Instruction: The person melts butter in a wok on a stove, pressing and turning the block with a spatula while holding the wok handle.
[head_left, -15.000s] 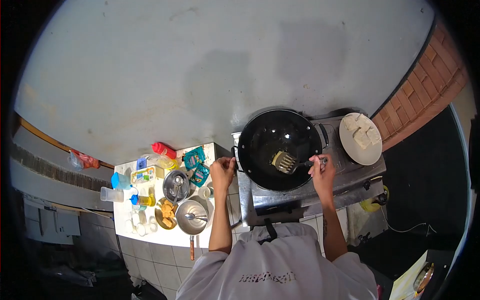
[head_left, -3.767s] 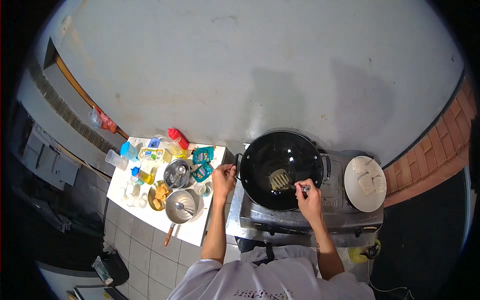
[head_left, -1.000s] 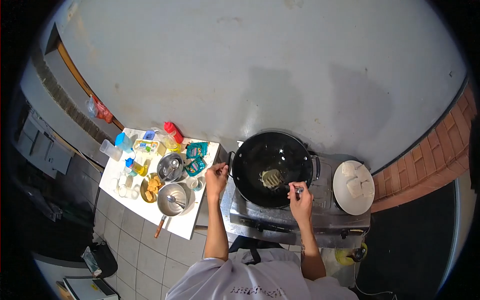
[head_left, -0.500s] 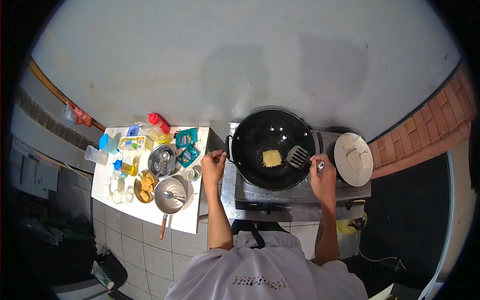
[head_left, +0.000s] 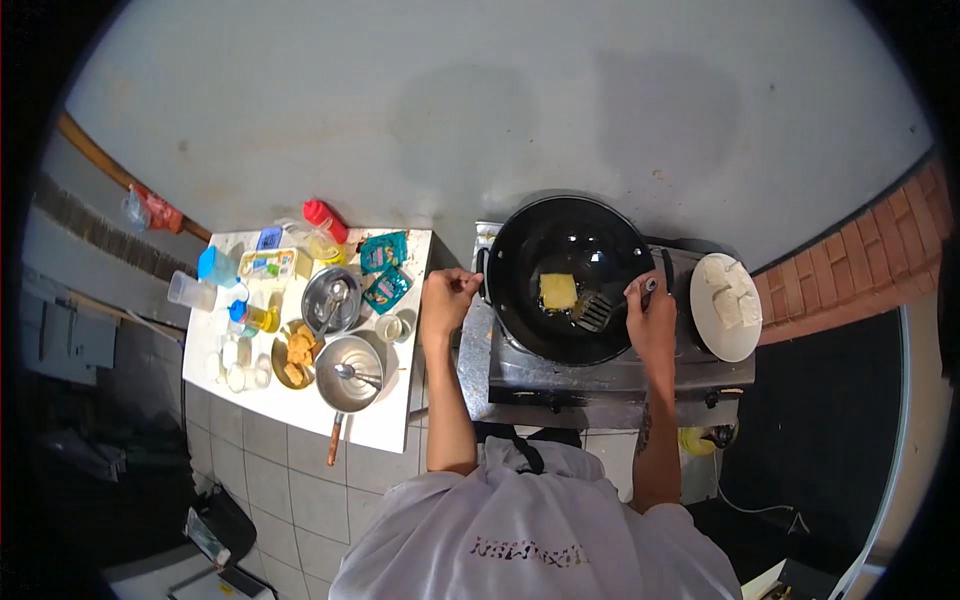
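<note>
A black wok (head_left: 560, 225) sits on the stove, with a square yellow piece of food (head_left: 558, 291) frying in a little oil. My right hand (head_left: 651, 315) grips the handle of a slotted spatula (head_left: 595, 314). Its blade rests low in the wok, just to the lower right of the food. At the wok's left side, my left hand (head_left: 448, 300) has its fingers closed by the loop handle (head_left: 484, 275). Whether the fingers pinch that handle is too small to be certain, but they appear to touch it.
On the right of the stove (head_left: 640, 375) stands a white plate (head_left: 712, 338) of pale slices. The white table (head_left: 395, 425) at left holds a saucepan (head_left: 350, 400), a metal bowl (head_left: 333, 325), a bowl of golden fried pieces (head_left: 300, 347), green sachets (head_left: 385, 252), bottles and jars.
The spatula blade has moved down and left in the wok, closer under the food. The whole view has shifted slightly, and my left hand stays by the wok handle.
</note>
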